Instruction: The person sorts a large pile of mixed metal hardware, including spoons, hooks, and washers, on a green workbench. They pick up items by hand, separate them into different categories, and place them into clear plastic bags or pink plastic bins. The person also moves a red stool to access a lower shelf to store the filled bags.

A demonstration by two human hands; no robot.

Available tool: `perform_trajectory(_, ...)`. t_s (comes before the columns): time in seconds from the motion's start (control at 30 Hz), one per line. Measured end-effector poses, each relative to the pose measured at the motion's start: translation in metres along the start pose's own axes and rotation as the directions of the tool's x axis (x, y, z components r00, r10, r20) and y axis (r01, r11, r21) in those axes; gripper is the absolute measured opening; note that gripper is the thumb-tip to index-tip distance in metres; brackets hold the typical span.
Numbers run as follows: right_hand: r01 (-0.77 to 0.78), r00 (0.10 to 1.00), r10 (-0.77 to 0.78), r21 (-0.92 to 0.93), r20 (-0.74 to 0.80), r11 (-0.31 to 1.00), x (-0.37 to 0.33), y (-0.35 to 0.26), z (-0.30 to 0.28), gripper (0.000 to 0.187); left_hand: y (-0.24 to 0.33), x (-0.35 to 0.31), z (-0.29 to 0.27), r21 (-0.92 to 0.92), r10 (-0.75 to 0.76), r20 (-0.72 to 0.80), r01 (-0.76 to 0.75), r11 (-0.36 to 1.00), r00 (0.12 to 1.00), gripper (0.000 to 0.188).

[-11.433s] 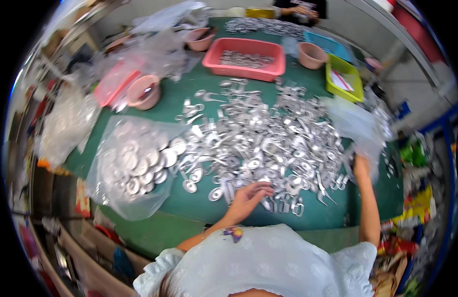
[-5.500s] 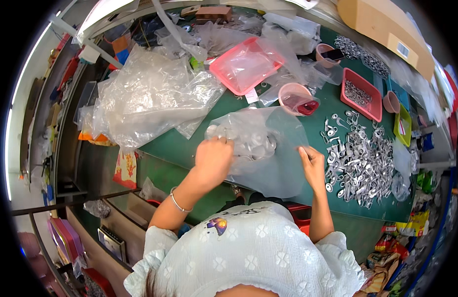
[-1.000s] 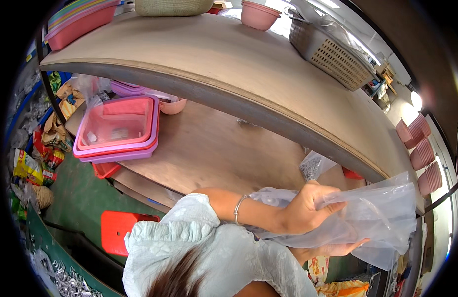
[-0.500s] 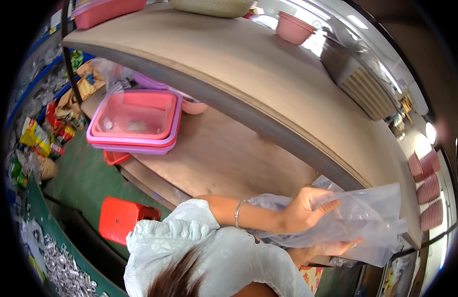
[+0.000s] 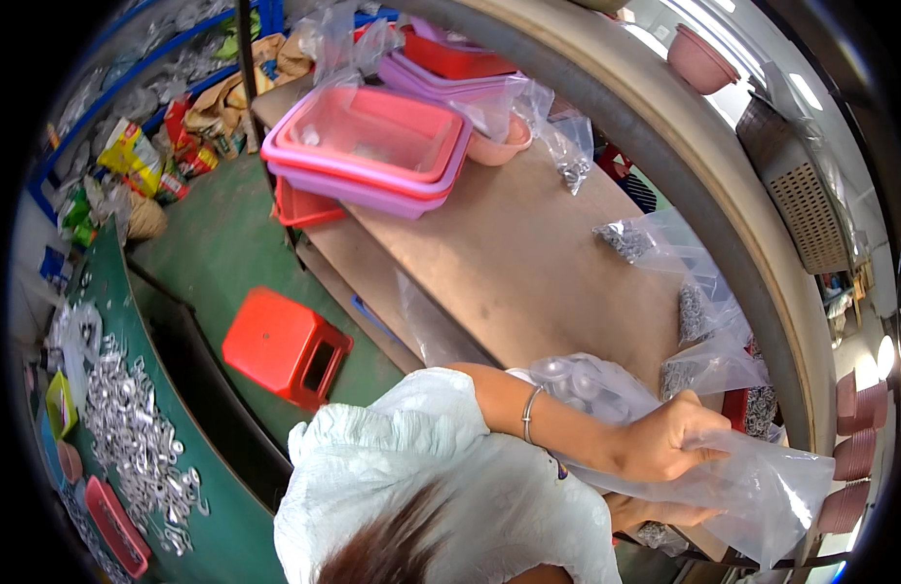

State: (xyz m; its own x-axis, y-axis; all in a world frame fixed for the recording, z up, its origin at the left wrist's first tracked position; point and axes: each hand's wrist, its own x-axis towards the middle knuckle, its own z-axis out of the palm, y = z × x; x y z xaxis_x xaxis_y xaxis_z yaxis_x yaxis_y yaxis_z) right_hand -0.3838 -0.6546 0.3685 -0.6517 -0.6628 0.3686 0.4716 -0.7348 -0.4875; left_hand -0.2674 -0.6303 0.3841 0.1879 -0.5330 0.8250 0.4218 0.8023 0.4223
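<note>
Green counter (image 5: 217,477) w/ metal pcs (image 5: 134,428), lower L of frame; brown shelf (image 5: 528,273), ctr; red stool (image 5: 275,336) on floor. L hand (image 5: 676,440) grips clear bag (image 5: 767,482), lower R; R hand (image 5: 664,511) partly hidden underneath, can't tell if gripping.

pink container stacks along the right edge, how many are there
3: the upper stack, the middle stack below it, and the lower stack, right of the clear bag in the picture; more may be hidden.
</note>
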Motion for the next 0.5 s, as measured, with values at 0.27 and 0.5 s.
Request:
perform_trajectory(0.27,-0.022,0.997,0.020,0.018,0.070,1.000,0.015,-0.020,-0.015,0.044,0.018,-0.016,0.021,0.002,0.101,-0.014,-0.101,0.995,0.995,0.009)
perform_trajectory(0.5,-0.071,0.995,0.070,0.009,0.070,0.997,0.017,-0.009,-0.006,0.044,0.021,-0.009,0.014,0.069,0.095,0.049,-0.098,0.993,0.994,0.006)
